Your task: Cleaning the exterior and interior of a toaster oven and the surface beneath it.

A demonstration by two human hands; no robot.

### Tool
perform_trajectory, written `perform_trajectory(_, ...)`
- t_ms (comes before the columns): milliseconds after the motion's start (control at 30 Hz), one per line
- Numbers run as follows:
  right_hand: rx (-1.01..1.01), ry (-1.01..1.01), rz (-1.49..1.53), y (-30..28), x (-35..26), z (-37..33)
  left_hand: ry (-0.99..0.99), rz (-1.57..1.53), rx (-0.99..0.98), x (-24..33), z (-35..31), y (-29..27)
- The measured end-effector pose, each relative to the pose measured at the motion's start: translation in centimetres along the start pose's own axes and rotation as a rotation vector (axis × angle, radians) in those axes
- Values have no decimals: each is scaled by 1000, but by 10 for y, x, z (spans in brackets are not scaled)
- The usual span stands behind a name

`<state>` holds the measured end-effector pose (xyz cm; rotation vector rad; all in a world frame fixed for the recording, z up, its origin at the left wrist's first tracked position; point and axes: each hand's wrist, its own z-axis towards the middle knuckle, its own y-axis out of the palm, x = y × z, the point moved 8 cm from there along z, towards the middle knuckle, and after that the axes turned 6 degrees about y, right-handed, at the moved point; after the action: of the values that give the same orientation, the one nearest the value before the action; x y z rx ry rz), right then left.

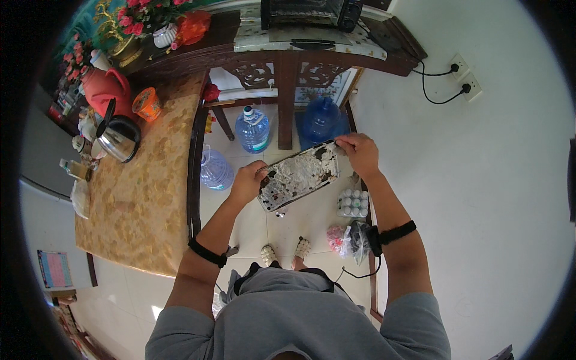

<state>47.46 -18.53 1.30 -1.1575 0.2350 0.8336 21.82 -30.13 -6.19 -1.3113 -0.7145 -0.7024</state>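
Note:
Both my hands hold a shallow rectangular baking tray [299, 177] in front of me, above the floor. Silvery-white, crumpled-looking foil or residue and dark brown patches cover its surface. The tray is slanted, its right end farther from me than its left. My left hand [247, 182] is closed on the left end, thumb over the rim. At the far right corner, my right hand [359, 153] pinches the edge. Ahead, a black toaster oven [306, 13] stands on a dark wooden console table [285, 102].
Water jugs [252, 129] stand on the floor beneath and beside the console. On the left table [144, 192] are a steel kettle [118, 139], a red jug [108, 90] and an orange tub [147, 104]. A bottle pack [353, 203] and plastic bags [354, 240] lie near the right wall.

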Motion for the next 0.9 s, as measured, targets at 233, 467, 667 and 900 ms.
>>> perform_trajectory(233, -260, 101, -57, 30, 3, -9, -15, -8, 66, -4, -3, 1)
perform_trajectory(467, -159, 308, 318, 61, 19, -23, -31, -88, 109, 0, -6, 9)
perform_trajectory(667, -113, 437, 530, 69, 23, -24, -11, -111, 98, 0, -6, 14)
perform_trajectory(900, -18, 367, 374, 66, 17, -22, 3, -92, 85, 5, -6, 18)
